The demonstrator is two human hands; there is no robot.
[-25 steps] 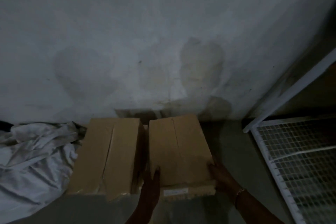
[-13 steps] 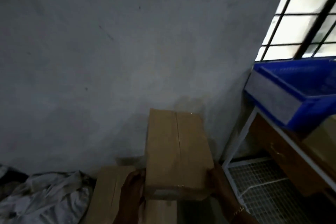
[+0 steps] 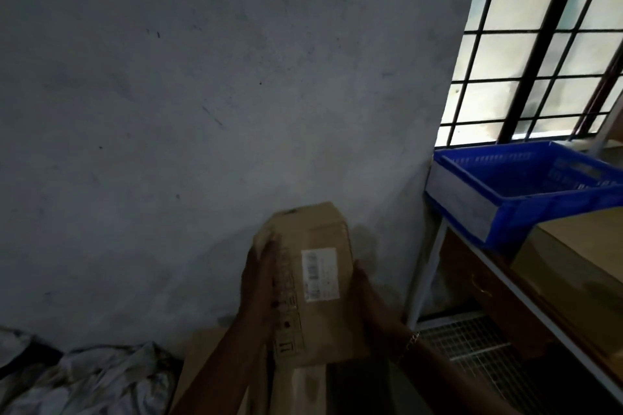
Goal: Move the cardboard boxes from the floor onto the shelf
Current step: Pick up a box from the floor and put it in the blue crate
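Note:
A brown cardboard box (image 3: 313, 286) with a white barcode label is up in the air in front of the grey wall, tilted, its labelled face toward me. My left hand (image 3: 261, 276) lies against its left side with the fingers stretched up toward the top corner. My right hand (image 3: 365, 293) grips its lower right edge, fingers hidden behind the box. Another cardboard box (image 3: 205, 371) sits on the floor below, partly hidden by my forearm. The white metal shelf (image 3: 425, 280) stands at the right.
On the shelf's upper level are a blue plastic crate (image 3: 526, 192) and a cardboard box (image 3: 580, 253). A wire-mesh lower level (image 3: 472, 350) shows beneath. A crumpled white cloth (image 3: 94, 381) lies on the floor at the left. A barred window (image 3: 539, 44) is above the shelf.
Both hands lifted the right-hand box off the floor and tipped it so its labelled end faces me. My view rose and swung right toward the shelf and window.

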